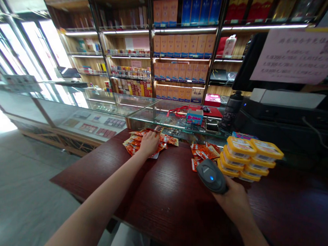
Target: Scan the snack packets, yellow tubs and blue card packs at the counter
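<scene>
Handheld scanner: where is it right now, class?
In the head view, the scanner is in the right hand, right of centre, at the lower left of the yellow tubs.

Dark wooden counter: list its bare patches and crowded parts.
Bare: the dark reddish wooden counter between the left forearm and grey handheld scanner, and left of that forearm. Crowded: the far side, with shiny orange packets and stacked yellow plastic tubs.
</scene>
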Action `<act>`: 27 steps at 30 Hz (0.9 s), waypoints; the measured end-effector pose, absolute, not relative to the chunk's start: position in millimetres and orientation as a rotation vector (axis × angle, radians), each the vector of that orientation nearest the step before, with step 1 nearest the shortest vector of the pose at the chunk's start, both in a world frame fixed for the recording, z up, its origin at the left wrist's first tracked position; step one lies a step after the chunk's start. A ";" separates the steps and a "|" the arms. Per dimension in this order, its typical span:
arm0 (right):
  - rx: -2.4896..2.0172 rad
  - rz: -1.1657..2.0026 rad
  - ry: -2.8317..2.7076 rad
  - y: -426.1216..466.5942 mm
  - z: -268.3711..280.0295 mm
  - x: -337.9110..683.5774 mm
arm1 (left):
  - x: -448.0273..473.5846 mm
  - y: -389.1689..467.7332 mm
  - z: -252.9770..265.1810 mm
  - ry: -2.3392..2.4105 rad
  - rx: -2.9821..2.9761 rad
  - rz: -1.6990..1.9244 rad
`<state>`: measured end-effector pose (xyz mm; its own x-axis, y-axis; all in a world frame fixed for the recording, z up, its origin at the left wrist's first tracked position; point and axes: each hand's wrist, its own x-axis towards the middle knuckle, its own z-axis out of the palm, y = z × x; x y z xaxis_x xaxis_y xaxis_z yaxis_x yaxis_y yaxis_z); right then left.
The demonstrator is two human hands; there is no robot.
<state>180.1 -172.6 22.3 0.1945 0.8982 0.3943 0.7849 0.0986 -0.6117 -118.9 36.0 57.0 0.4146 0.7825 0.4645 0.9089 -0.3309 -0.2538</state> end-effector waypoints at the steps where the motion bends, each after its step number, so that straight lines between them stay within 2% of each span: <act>1: -1.692 0.182 -1.603 -172.4 22.1 180.2 | -115.7 35.4 54.8 -1.425 -2.222 -0.358; 12: -1.713 0.241 -1.602 -172.4 27.2 179.4 | -49.4 42.5 21.7 -1.117 -2.615 -0.214; 19: -1.718 0.234 -1.578 -174.4 31.3 179.4 | -24.9 49.3 20.6 -1.228 -2.620 -0.064; 27: -1.689 0.271 -1.598 -175.3 31.4 181.2 | -43.7 29.3 40.2 -1.182 -2.471 -0.277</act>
